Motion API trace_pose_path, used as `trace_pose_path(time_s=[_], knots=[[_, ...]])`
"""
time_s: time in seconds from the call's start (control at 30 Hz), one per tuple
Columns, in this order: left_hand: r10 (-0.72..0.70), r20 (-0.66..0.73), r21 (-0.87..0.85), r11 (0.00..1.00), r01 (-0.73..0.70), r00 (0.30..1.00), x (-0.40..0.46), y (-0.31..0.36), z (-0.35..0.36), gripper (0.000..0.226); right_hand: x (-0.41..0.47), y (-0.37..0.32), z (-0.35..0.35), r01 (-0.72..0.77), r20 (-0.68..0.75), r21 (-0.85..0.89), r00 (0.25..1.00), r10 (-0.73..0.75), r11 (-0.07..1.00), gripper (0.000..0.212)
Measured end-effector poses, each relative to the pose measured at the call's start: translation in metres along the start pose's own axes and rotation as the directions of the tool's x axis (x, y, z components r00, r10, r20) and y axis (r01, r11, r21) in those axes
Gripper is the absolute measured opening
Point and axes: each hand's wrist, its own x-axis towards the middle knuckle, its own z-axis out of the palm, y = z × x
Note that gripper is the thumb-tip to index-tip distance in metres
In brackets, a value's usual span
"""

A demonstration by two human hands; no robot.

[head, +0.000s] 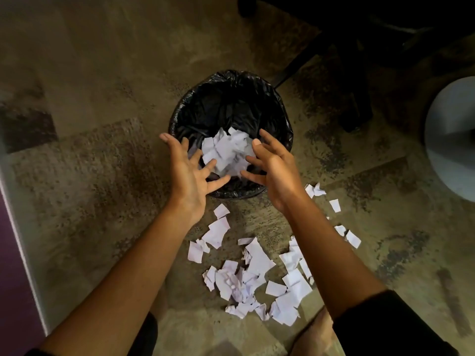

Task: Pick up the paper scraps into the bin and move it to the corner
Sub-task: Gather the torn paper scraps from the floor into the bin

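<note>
Roughly halfway: both hands, left hand (189,173) and right hand (275,170), spread empty over bin (280,111); many paper scraps (257,273) left on floor (102,124), bin unmoved.

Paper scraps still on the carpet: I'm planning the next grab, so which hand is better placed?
Probably the right hand: more loose paper scraps lie under its forearm. Both open hands hover over the bin.

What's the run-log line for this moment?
left hand open over bin | right hand open over bin | scraps in bin | scraps on carpet remain | bin not moved
</note>
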Motion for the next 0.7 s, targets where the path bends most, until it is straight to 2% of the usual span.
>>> trace_pose_path(time_s=[0.17, 0.3, 0.37, 0.47, 0.6, 0.7], knots=[[0.144, -0.063, 0.218, 0.968, -0.127, 0.988, -0.008, -0.026, -0.024, 0.076, -0.018, 0.024, -0.028, 0.054, -0.178, 0.078, 0.983, -0.039, 0.995, 0.036], [0.205, -0.073, 0.395, 0.905, -0.161, 0.976, -0.017, -0.069, -0.052, 0.058, -0.042, 0.064, -0.077, -0.004, -0.302, 0.067, 0.953, 0.024, 0.998, 0.026], [0.168, -0.07, 0.487, 0.866, -0.113, 0.983, -0.019, -0.1, -0.068, 0.048, -0.055, 0.099, -0.109, -0.088, -0.359, 0.033, 0.928, 0.094, 0.996, 0.023], [0.031, -0.088, 0.613, 0.79, 0.029, 0.996, -0.021, -0.152, -0.097, 0.032, -0.079, 0.161, -0.154, -0.231, -0.417, -0.019, 0.886, 0.202, 0.973, 0.025], [-0.095, -0.17, 0.765, 0.615, 0.192, 0.981, -0.025, -0.23, -0.147, 0.026, -0.112, 0.256, -0.215, -0.441, -0.488, -0.063, 0.796, 0.358, 0.895, 0.03], [-0.204, -0.267, 0.826, 0.454, 0.333, 0.942, -0.025, -0.279, -0.182, 0.027, -0.14, 0.315, -0.244, -0.583, -0.523, -0.078, 0.715, 0.465, 0.808, 0.03]])
